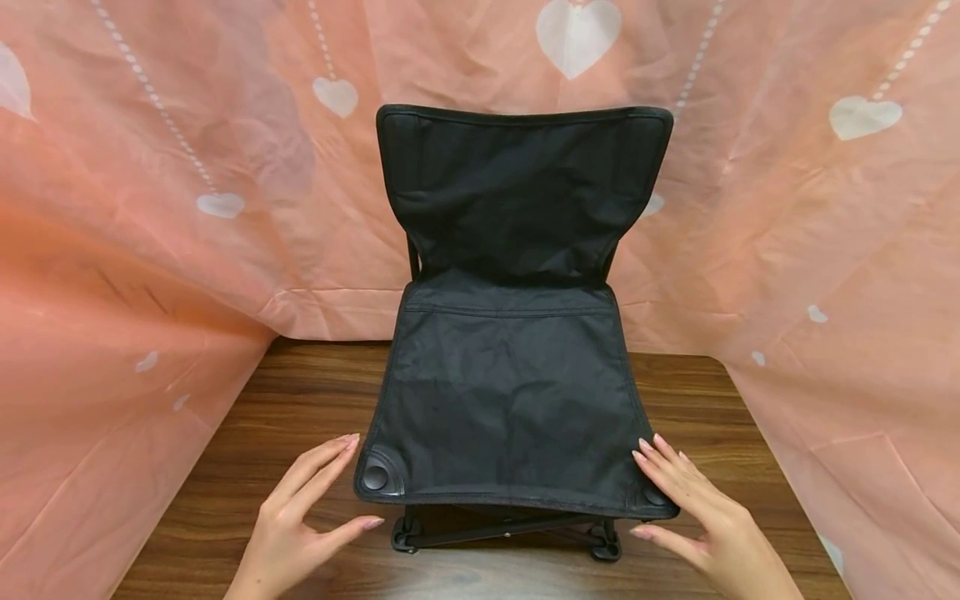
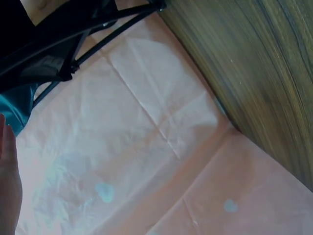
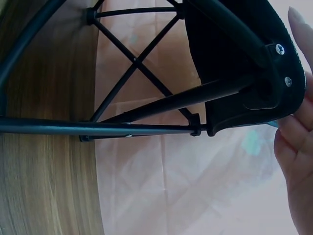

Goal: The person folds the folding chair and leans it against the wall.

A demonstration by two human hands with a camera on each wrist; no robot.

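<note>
A black folding chair (image 1: pixel 510 400) stands unfolded, its fabric backrest (image 1: pixel 525 192) upright and its seat spread flat. My left hand (image 1: pixel 296 508) is just left of the seat's front left corner, fingers extended, thumb apart, holding nothing. At the front right corner, my right hand (image 1: pixel 708 504) lays nearly straight fingers over the seat's edge, with the thumb lower in front. Seen from below in the right wrist view, that hand (image 3: pixel 298 142) is against the corner with its screws (image 3: pixel 279 49). Only a sliver of the left hand (image 2: pixel 9 181) shows in the left wrist view.
The chair's crossed metal legs (image 3: pixel 136 59) rest on a wood-grain surface (image 1: pixel 322 408). Pink cloth (image 1: pixel 187 267) with white hearts hangs behind and along both sides. A dark foot piece (image 1: pixel 405 537) shows beneath the seat's front left.
</note>
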